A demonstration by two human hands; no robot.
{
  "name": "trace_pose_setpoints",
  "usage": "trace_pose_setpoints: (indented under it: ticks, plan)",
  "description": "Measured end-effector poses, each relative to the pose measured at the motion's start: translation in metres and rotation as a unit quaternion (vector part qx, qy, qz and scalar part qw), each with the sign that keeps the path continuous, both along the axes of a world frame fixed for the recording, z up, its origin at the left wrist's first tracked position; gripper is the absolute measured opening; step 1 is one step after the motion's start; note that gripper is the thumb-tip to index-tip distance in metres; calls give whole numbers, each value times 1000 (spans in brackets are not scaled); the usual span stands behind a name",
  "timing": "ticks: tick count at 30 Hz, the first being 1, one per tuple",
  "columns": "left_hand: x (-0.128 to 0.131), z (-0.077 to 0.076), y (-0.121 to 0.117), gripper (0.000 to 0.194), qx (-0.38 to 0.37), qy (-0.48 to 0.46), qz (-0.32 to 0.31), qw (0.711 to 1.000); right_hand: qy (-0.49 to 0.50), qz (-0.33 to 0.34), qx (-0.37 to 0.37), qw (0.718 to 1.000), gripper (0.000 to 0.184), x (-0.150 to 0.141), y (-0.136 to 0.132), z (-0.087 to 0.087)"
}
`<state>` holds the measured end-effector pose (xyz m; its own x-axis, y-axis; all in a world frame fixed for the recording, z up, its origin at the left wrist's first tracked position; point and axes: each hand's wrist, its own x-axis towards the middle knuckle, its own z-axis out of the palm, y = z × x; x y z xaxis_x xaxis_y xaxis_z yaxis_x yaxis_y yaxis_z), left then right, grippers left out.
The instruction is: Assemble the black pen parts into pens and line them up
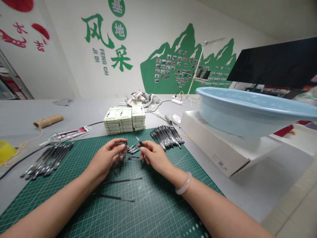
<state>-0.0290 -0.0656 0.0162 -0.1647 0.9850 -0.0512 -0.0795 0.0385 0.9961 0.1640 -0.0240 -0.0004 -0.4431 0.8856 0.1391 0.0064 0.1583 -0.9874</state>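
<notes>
Above the green cutting mat (158, 201), my right hand (156, 157) grips a black pen (140, 142), its pointed silver tip slanting up and left. Opposite it, my left hand (107, 157) pinches a small dark pen part (126, 144) between thumb and fingertips; its exact kind is too small to make out. Between the hands lie several small silver and black pen parts (133, 149). Two thin dark pen refills (125, 180) lie on the mat nearer to me, partly beside my left forearm.
Pens are bunched at left (49, 160) and at right (167, 136). Stacked small boxes (120, 120) stand behind the mat, with a plastic packet (70, 134) and bamboo tube (49, 121) leftward. A blue basin (230, 115) rests on a white carton (210, 145) at right.
</notes>
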Motion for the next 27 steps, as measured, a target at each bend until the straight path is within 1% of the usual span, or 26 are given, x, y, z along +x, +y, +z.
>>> trace_pose_setpoints:
  ticks: [2,4,6,9,14,17,20,23,25,27]
  plan:
    - [-2,-3,1,36,-15,-60,29,998,-22,4,7,1000,17,-1,-2,-1]
    - [-3,-7,3,30,-23,-96,52,994,-46,10,20,999,19,-1,-4,-1]
    - [-5,-9,5,24,-22,-120,69,990,-71,19,32,997,21,-1,-6,0]
    - [-5,-10,7,19,-18,-139,73,987,-101,29,51,993,21,-1,-6,-1]
    - [1,-8,5,26,-6,-107,57,993,-124,35,85,988,22,-1,-5,-5]
    - [4,-8,3,32,19,-63,33,997,-138,34,112,984,22,0,-5,-5]
    - [5,-11,1,33,43,-13,8,999,-141,34,122,982,24,1,-6,-4]
    - [3,-13,0,31,50,-1,-6,999,-123,42,95,987,22,0,-5,-4]
    - [2,-13,0,31,48,-6,-11,999,-96,54,47,993,20,-1,-5,-5]
    - [2,-13,-1,32,43,-7,-12,999,-60,71,-16,996,18,-3,-5,-5]
